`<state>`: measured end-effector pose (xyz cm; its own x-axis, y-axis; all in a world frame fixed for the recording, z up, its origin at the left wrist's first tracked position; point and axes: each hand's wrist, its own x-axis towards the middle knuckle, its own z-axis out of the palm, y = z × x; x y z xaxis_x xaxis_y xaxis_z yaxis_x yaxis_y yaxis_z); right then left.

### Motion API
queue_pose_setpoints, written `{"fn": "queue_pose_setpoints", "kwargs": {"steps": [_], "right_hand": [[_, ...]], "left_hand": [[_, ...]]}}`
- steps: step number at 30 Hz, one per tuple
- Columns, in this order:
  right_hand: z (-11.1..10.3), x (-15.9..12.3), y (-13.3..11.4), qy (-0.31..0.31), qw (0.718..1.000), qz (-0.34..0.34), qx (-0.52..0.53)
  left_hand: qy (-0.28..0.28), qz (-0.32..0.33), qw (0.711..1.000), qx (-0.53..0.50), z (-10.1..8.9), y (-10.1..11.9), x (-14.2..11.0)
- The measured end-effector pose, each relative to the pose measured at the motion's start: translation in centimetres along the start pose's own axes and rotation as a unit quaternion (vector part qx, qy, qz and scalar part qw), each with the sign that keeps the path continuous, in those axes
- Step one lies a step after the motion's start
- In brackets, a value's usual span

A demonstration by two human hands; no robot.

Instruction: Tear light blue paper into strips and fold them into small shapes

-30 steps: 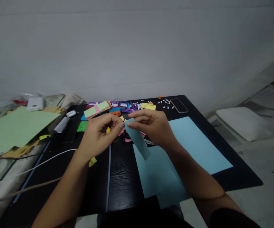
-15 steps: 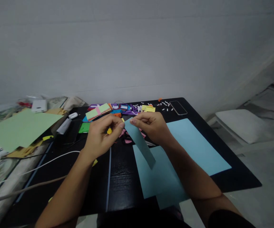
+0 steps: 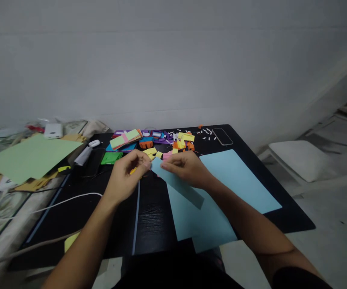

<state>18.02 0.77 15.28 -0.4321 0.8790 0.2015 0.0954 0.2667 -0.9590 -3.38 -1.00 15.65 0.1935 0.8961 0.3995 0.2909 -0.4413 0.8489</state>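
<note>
A light-blue paper strip (image 3: pixel 181 186) slants between my hands, its free end hanging down to the right over a blue sheet. My left hand (image 3: pixel 128 172) pinches the strip's upper left corner between thumb and fingers. Close beside it, my right hand (image 3: pixel 188 166) grips the strip's upper edge the same way. Below lie cut light-blue sheets (image 3: pixel 197 222), and a larger light-blue sheet (image 3: pixel 239 180) rests to the right, partly under my right forearm. Just beyond my fingers are folded yellow paper pieces (image 3: pixel 150 152) and pink paper pieces (image 3: pixel 168 154).
A bundle of coloured strips (image 3: pixel 125 139), green paper pieces (image 3: pixel 111 157) and white scraps (image 3: pixel 206 132) lie along the back. A phone (image 3: pixel 222 137) sits at the back right. Left are a green sheet (image 3: pixel 33 154) and a white cable (image 3: pixel 71 197). A white stool (image 3: pixel 298 160) stands right.
Both hands have come lower and slightly left with the strip, which now slants more flatly. Coloured pieces behind the hands are more exposed. The view has shifted a little.
</note>
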Motion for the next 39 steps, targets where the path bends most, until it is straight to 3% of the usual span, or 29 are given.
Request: {"fn": "queue_pose_setpoints", "kwargs": {"steps": [6, 10, 15, 20, 28, 33, 36, 39], "right_hand": [[1.1, -2.7, 2.1, -0.076, 0.994, 0.04, -0.062], [0.5, -4.2, 2.9, -0.11, 0.986, 0.083, -0.09], [-2.5, -7.0, 4.7, -0.165, 0.963, 0.178, -0.12], [-4.3, -9.4, 6.4, -0.173, 0.943, 0.242, -0.148], [-3.5, -10.8, 7.2, -0.128, 0.919, 0.187, -0.323], [-1.2, -12.3, 8.0, -0.022, 0.907, 0.071, -0.416], [0.7, -12.9, 8.3, -0.046, 0.92, -0.013, -0.388], [2.2, -13.0, 9.1, -0.071, 0.915, -0.056, -0.393]], "left_hand": [[-0.08, -0.093, 0.992, -0.008, 2.2, -1.1, -3.2], [-0.047, -0.148, 0.986, -0.055, 2.7, -2.0, -5.2], [0.008, -0.237, 0.969, -0.073, 2.1, -3.9, -7.8], [-0.016, -0.285, 0.958, -0.027, 2.3, -6.1, -10.4], [-0.074, -0.24, 0.953, 0.168, 2.5, -6.5, -11.7], [-0.073, -0.186, 0.932, 0.303, 2.8, -5.9, -12.6], [-0.082, -0.112, 0.925, 0.353, 3.9, -5.5, -13.2], [-0.133, 0.003, 0.931, 0.34, 5.5, -5.5, -13.5]]}}
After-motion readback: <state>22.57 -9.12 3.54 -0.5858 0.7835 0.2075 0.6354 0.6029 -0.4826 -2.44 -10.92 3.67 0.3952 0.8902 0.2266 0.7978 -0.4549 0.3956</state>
